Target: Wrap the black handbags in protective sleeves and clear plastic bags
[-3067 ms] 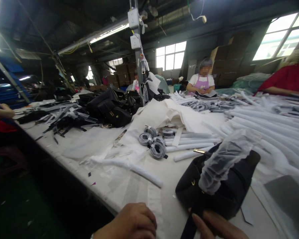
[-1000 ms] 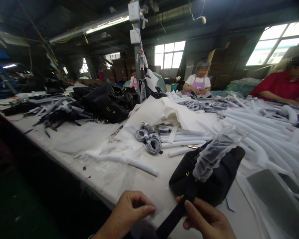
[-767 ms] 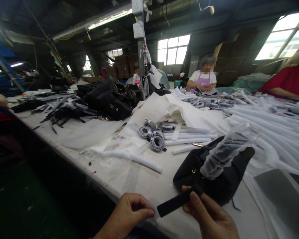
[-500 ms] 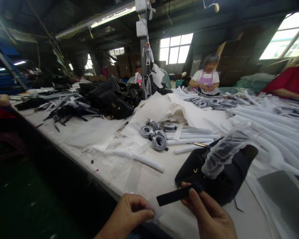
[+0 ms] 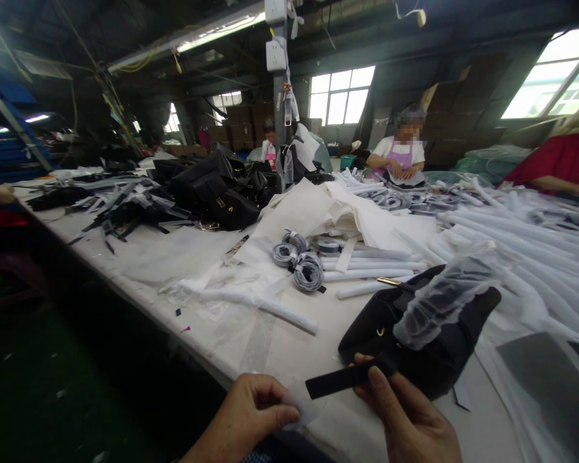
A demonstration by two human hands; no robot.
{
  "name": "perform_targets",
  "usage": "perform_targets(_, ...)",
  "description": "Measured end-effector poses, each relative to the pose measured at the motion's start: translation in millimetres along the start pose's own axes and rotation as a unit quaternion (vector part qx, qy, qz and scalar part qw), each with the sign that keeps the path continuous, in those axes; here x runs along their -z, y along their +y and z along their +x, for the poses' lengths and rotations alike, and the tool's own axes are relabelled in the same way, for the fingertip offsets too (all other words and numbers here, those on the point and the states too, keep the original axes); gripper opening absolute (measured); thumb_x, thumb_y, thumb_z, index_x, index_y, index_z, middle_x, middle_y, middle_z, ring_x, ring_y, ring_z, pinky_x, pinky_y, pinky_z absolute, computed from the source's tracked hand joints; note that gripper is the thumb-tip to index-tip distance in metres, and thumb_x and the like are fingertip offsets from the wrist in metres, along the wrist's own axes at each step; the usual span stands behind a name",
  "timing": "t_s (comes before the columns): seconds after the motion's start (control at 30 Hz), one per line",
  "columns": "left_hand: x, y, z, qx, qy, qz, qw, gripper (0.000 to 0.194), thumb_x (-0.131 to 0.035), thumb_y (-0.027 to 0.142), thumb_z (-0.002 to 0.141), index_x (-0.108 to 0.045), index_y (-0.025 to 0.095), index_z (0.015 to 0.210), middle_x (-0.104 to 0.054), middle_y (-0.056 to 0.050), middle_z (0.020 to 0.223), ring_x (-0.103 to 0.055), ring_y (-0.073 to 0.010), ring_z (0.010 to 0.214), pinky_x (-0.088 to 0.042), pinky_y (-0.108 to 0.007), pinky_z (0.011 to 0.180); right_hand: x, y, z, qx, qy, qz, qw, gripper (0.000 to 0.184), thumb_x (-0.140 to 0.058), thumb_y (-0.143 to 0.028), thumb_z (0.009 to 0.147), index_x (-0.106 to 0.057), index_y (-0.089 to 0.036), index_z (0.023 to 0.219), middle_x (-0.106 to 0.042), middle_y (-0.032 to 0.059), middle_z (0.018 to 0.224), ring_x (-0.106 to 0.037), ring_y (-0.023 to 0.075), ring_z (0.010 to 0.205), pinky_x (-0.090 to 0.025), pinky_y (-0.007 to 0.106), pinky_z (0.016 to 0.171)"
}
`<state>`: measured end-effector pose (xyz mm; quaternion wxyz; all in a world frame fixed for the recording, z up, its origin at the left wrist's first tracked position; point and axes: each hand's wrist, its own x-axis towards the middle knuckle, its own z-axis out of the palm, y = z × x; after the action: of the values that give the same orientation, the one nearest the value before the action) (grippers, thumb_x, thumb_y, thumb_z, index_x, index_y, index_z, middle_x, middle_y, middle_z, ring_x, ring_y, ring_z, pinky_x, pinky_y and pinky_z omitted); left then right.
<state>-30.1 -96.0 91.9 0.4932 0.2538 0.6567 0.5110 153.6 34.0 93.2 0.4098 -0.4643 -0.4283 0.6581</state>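
Between thumb and fingers, my right hand (image 5: 400, 408) pinches a flat black strap (image 5: 330, 381), its free end pointing left. Close to that end, my left hand (image 5: 258, 408) is closed on a small translucent sheet of wrapping (image 5: 303, 405). Just behind my right hand lies a black handbag (image 5: 371, 328) with gold hardware; its far end of the strap is hidden by my fingers and the bag. Crumpled clear plastic wrap (image 5: 434, 308) covers the handbag's handle.
Coiled grey straps (image 5: 309, 271) lie mid-table before stacked white paper sheets (image 5: 299, 209). White wrapped tubes (image 5: 521, 238) spread over the right side. Black bags (image 5: 217, 186) and loose strips (image 5: 120, 206) are piled farther left. A metal post (image 5: 280, 96) rises behind; a co-worker (image 5: 400, 151) sits across the table.
Both hands keep nearly the same place and hold. The strap and the translucent sheet have shifted very slightly to the right.
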Motion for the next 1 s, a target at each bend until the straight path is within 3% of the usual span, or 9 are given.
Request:
perform_targets(0.47,-0.6,-4.4,3.4,0.008,0.004,-0.005,1.000,0.029,-0.088,0.038,0.060,-0.077,0.013,0.070,-0.074,-0.004,0.066,-0.062,-0.0155,0.063,-0.044,-0.025,0.063,-0.6,-2.6,0.6,-0.004,-0.024,-0.033,0.999,0.045,-0.088,-0.050,0.064,-0.082,-0.020,0.096,-0.080,0.0063,0.100,-0.078,0.0253,0.081,-0.063,0.021,0.072)
perform_targets(0.73,3.9,-11.0,4.2,0.014,0.008,-0.007,1.000,0.037,-0.090,0.045,0.059,-0.076,0.013,0.070,-0.071,-0.003,0.064,-0.057,-0.0127,0.059,-0.041,-0.023,0.058,-1.5,-0.9,-1.9,0.041,0.011,-0.021,0.999,0.049,-0.088,-0.053,0.063,-0.082,-0.016,0.095,-0.079,0.0102,0.102,-0.077,0.0307,0.083,-0.066,0.030,0.071)
perform_targets(1.0,4.2,-8.1,2.6,0.023,0.008,-0.031,0.999,0.041,-0.090,0.049,0.059,-0.075,0.012,0.071,-0.071,-0.003,0.065,-0.058,-0.0122,0.059,-0.041,-0.023,0.056,1.8,0.2,-0.9,0.011,-0.009,-0.031,0.999,0.046,-0.088,-0.050,0.064,-0.082,-0.018,0.097,-0.080,0.0076,0.101,-0.078,0.0250,0.082,-0.063,0.019,0.073)
